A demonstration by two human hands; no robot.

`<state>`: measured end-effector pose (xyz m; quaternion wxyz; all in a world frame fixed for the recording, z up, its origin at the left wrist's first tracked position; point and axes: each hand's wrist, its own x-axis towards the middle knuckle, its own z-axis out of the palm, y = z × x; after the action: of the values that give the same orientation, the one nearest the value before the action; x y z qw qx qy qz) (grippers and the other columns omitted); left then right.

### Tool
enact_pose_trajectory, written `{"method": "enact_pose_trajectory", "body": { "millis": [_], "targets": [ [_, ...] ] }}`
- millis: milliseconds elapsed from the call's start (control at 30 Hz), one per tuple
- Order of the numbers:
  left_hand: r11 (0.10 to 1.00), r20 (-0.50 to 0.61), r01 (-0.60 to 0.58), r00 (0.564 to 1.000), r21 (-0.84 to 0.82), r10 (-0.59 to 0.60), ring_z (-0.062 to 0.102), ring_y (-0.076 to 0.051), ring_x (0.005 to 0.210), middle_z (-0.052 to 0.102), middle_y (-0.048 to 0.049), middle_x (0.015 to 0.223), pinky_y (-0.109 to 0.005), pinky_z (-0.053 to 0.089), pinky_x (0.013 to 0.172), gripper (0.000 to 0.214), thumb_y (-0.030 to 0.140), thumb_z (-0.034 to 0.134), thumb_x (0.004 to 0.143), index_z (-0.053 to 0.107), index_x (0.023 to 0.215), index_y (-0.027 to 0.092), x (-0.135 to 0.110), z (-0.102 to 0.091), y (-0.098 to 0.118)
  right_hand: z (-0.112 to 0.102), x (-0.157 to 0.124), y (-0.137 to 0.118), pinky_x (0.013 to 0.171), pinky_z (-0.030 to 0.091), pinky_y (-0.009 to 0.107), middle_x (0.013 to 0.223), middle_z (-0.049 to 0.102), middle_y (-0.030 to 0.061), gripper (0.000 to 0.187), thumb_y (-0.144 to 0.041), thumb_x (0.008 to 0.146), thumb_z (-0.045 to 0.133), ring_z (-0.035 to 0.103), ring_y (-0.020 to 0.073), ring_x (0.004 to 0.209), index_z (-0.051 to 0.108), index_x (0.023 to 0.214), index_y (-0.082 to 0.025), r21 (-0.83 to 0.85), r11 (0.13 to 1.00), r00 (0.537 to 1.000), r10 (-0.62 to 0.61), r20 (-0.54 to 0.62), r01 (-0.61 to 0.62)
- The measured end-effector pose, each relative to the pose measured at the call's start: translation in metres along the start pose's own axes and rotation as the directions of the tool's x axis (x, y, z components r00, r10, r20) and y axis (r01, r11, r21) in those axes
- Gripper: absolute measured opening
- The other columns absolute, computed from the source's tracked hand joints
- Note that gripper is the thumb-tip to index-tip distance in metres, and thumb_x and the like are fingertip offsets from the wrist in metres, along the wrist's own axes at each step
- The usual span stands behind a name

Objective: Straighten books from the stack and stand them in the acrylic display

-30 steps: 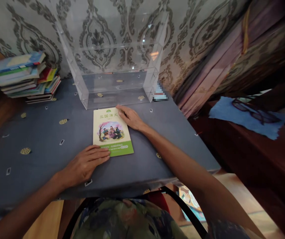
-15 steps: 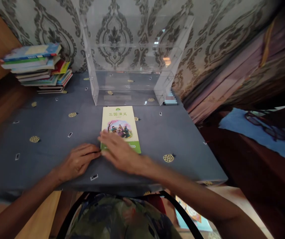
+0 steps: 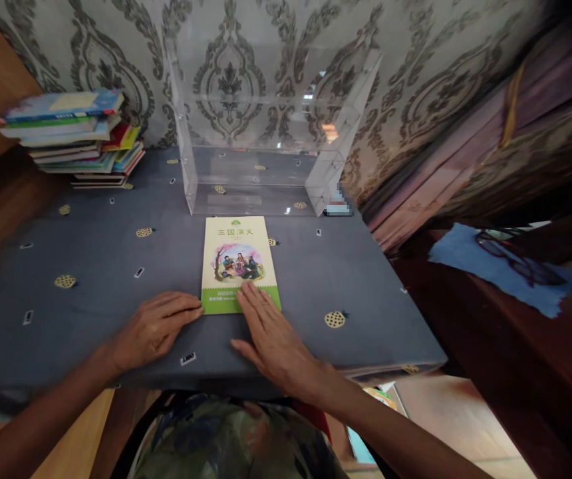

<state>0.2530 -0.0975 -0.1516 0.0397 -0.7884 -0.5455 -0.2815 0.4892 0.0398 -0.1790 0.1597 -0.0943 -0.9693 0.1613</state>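
Observation:
A closed book [image 3: 236, 266] with a cream and green cover, a round picture of seated figures and Chinese characters lies flat on the table, cover up. My left hand [image 3: 159, 326] rests on the cloth beside it, fingers together, with the tips pinching the book's lower left corner. Over the lower edge of the cover lies my right hand [image 3: 271, 332], fingers stretched out flat and thumb apart. Its fingertips touch the green band and hide part of the printing there.
A clear acrylic shelf [image 3: 316, 186] stands behind the book, against the patterned wall. At the back left is a stack of books [image 3: 71, 136]. Glasses [image 3: 515, 256] lie on a blue cloth [image 3: 455, 249] to the right, beyond the edge of the grey tablecloth [image 3: 101, 266].
My right hand has slid right and toward me across the cover, uncovering the picture and the left of the green band. My left hand stays at the corner.

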Motion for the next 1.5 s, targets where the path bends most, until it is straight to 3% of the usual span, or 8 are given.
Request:
{"method": "enact_pose_trajectory", "body": {
  "millis": [100, 300, 633, 800, 933, 1067, 1267, 1500],
  "targets": [
    [1.000, -0.008, 0.008, 1.000, -0.002, -0.008, 0.066, -0.019, 0.111, 0.073, -0.0092, 0.115, -0.033, 0.056, 0.094, 0.037, 0.003, 0.047, 0.091, 0.066, 0.117, 0.020, -0.002, 0.001, 0.000, -0.003, -0.012, 0.008, 0.120, 0.036, 0.053, 0.160, 0.030, 0.0204, 0.078, -0.033, 0.100, 0.049, 0.023, 0.0296, 0.151, 0.004, 0.160, -0.009, -0.044, 0.999, 0.999, 0.022, -0.032, -0.023],
    [0.998, 0.014, 0.050, 0.999, 0.032, -0.051, 0.066, -0.018, 0.114, 0.071, -0.0084, 0.122, -0.034, 0.055, 0.098, 0.044, 0.005, 0.046, 0.092, 0.063, 0.129, 0.021, 0.001, 0.009, -0.017, -0.004, -0.014, 0.011, 0.118, 0.039, 0.053, 0.156, 0.038, 0.0204, 0.067, -0.033, 0.101, 0.047, 0.028, 0.0301, 0.149, 0.021, 0.157, -0.008, -0.112, 0.994, 0.999, -0.010, -0.051, 0.004],
    [0.941, -0.008, 0.336, 0.942, 0.048, -0.336, 0.068, -0.023, 0.111, 0.072, -0.0053, 0.123, -0.044, 0.054, 0.099, 0.044, 0.011, 0.043, 0.086, 0.073, 0.116, 0.021, 0.065, 0.031, -0.120, -0.007, -0.015, 0.010, 0.116, 0.042, 0.051, 0.155, 0.040, 0.0204, 0.061, -0.031, 0.099, 0.050, 0.030, 0.0299, 0.149, 0.034, 0.152, -0.007, -0.136, 0.991, 0.999, -0.024, -0.045, 0.017],
    [0.924, -0.073, 0.378, 0.922, -0.053, -0.381, 0.070, -0.019, 0.107, 0.075, -0.0043, 0.116, -0.038, 0.054, 0.099, 0.044, 0.008, 0.041, 0.082, 0.077, 0.106, 0.020, 0.084, 0.038, -0.147, -0.016, -0.010, 0.011, 0.116, 0.042, 0.052, 0.154, 0.042, 0.0205, 0.054, -0.032, 0.099, 0.051, 0.035, 0.0304, 0.147, 0.044, 0.146, -0.006, -0.127, 0.992, 1.000, -0.005, 0.015, 0.007],
    [0.929, -0.105, 0.360, 0.924, -0.085, -0.368, 0.071, -0.019, 0.106, 0.075, -0.0056, 0.117, -0.038, 0.054, 0.099, 0.044, 0.008, 0.042, 0.081, 0.077, 0.106, 0.018, 0.083, 0.041, -0.149, -0.025, 0.019, 0.002, 0.120, 0.035, 0.052, 0.151, 0.046, 0.0184, 0.053, -0.041, 0.101, 0.049, 0.037, 0.0299, 0.145, 0.049, 0.142, -0.008, -0.056, 0.996, 0.983, -0.065, 0.172, 0.075],
    [0.929, -0.109, 0.360, 0.924, -0.081, -0.367, 0.070, -0.019, 0.108, 0.075, -0.0046, 0.116, -0.040, 0.053, 0.101, 0.043, 0.008, 0.043, 0.081, 0.077, 0.105, 0.021, 0.081, 0.042, -0.148, -0.021, 0.064, -0.008, 0.124, 0.028, 0.044, 0.152, 0.046, 0.0174, 0.057, -0.047, 0.100, 0.047, 0.036, 0.0257, 0.146, 0.050, 0.142, -0.007, 0.041, 0.980, 0.940, -0.196, 0.278, 0.192],
    [0.934, -0.118, 0.347, 0.927, -0.089, -0.356, 0.069, -0.019, 0.107, 0.075, -0.0045, 0.116, -0.042, 0.051, 0.103, 0.043, 0.008, 0.043, 0.082, 0.077, 0.105, 0.021, 0.083, 0.042, -0.149, -0.001, 0.115, 0.012, 0.121, 0.035, 0.038, 0.148, 0.051, 0.0168, 0.052, -0.046, 0.101, 0.047, 0.039, 0.0242, 0.145, 0.056, 0.136, -0.008, 0.024, 0.971, 0.946, -0.235, 0.224, 0.236],
    [0.927, -0.102, 0.360, 0.923, -0.106, -0.370, 0.069, -0.019, 0.106, 0.075, -0.0047, 0.115, -0.044, 0.050, 0.104, 0.043, 0.007, 0.043, 0.081, 0.077, 0.105, 0.021, 0.081, 0.042, -0.152, 0.002, 0.154, 0.050, 0.119, 0.037, 0.040, 0.147, 0.052, 0.0171, 0.047, -0.038, 0.103, 0.044, 0.039, 0.0230, 0.145, 0.056, 0.137, -0.008, 0.006, 0.984, 0.967, -0.174, 0.184, 0.176]
  ]
}}
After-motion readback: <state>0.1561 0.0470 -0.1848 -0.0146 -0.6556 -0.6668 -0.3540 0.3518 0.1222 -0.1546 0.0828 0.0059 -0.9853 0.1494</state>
